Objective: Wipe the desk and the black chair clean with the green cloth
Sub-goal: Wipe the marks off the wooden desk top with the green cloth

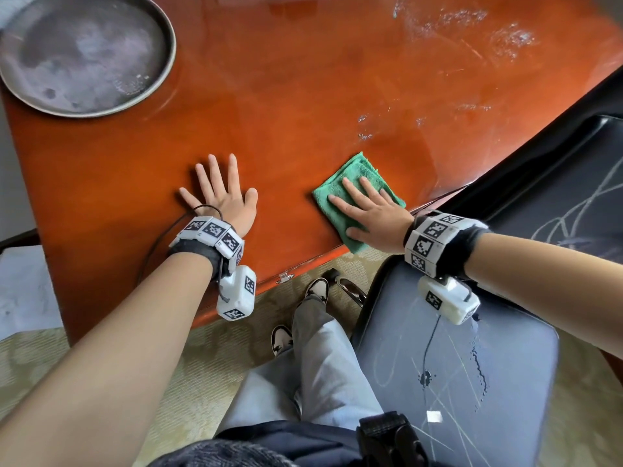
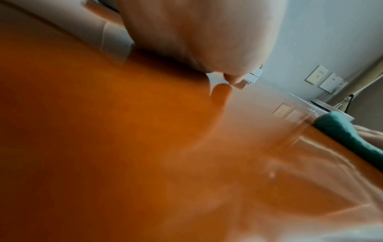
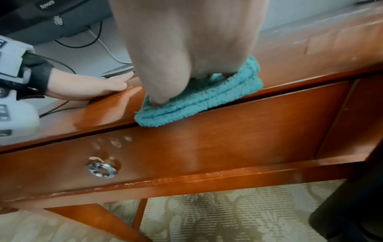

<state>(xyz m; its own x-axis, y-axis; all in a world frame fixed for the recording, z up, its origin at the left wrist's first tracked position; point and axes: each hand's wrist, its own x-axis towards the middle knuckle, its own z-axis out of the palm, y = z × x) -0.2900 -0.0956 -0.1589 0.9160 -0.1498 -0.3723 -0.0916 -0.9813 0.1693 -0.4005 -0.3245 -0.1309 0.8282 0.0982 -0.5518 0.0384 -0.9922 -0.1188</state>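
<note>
Right hand (image 1: 369, 214) lies flat, fingers straight, pressing the folded green cloth (image 1: 354, 183) onto the desk (image 1: 286, 106) at its near edge; one corner overhangs the drawer front (image 3: 207, 144). Left hand (image 1: 224, 197) at the cloth's 9 o'clock, spread palm-down on bare wood, holding nothing. White smears (image 1: 472, 25) at 1 o'clock. Round metal tray (image 1: 165, 62) at 11 o'clock. Black chair (image 1: 455, 365) at 5 o'clock (seat scratched, wet spots).

We saw open desk (image 1: 303, 96) beyond both hands; only the round tray (image 1: 81, 52) blocked the far left corner.
</note>
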